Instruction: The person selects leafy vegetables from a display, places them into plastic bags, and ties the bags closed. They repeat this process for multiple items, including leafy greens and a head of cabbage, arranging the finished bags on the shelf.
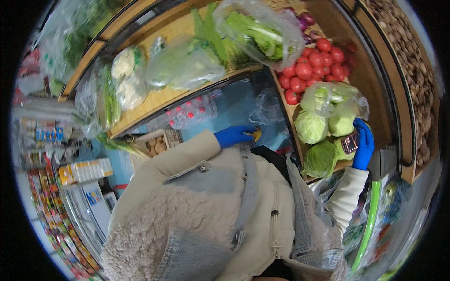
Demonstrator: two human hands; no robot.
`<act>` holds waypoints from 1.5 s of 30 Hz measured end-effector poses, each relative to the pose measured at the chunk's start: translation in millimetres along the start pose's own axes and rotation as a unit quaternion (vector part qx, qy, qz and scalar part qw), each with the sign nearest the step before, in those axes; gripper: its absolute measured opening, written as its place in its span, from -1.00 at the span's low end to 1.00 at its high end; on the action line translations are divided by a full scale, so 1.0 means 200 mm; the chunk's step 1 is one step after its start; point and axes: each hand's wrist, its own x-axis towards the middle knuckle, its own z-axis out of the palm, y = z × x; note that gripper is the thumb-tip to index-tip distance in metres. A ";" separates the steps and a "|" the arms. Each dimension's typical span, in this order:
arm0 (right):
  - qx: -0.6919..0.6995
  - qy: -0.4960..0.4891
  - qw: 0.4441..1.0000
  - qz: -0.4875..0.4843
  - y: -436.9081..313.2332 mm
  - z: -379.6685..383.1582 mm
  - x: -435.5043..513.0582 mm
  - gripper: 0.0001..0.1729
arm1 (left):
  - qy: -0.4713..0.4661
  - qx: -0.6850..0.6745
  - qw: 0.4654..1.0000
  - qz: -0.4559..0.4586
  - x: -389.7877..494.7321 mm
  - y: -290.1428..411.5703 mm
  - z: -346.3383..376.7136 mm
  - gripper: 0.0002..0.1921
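My left hand [232,136], in a blue glove, pinches a small yellow-brown piece [257,134] over the blue floor; what it is cannot be made out. On the right, my blue-gloved right hand [364,145] is at the edge of the vegetable bin. A small dark rectangular object with a pinkish rim [349,143] rests against its palm, in front of a pale green cabbage [341,150]. The thumb is hidden. Beside this hand lie a round green cabbage [320,159], a paler cabbage [311,126] and a bagged cabbage [321,100].
Red tomatoes [316,63] fill the bin beyond the cabbages. A wooden shelf [140,114] carries bagged cauliflower [126,77] and bagged leafy greens [260,35]. Bottles with red caps [191,112] stand below it. A box of potatoes [157,145] sits left. A bright green strip [367,224] runs lower right.
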 end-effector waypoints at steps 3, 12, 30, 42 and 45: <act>0.080 0.055 0.995 -0.003 -0.19 0.19 0.03 -0.69 | 0.142 0.003 0.990 0.023 -0.26 -0.21 -0.05 -0.44; 0.156 -0.345 0.922 -0.077 -0.38 1.00 0.11 -0.64 | 0.624 0.266 0.725 0.123 -0.84 -0.24 -0.74 -0.27; 0.687 -0.143 0.680 0.215 -0.70 2.37 0.59 -0.66 | 0.290 -0.088 0.905 0.300 -0.97 0.45 -2.14 -0.50; 0.246 -0.496 0.833 -0.012 -1.32 2.03 0.53 -0.18 | 0.392 -0.103 0.856 0.320 -1.60 0.23 -1.92 -0.19; 0.241 -0.517 0.819 0.064 -1.21 1.99 0.47 -0.05 | 0.341 -0.158 0.857 0.354 -1.54 0.11 -1.85 -0.22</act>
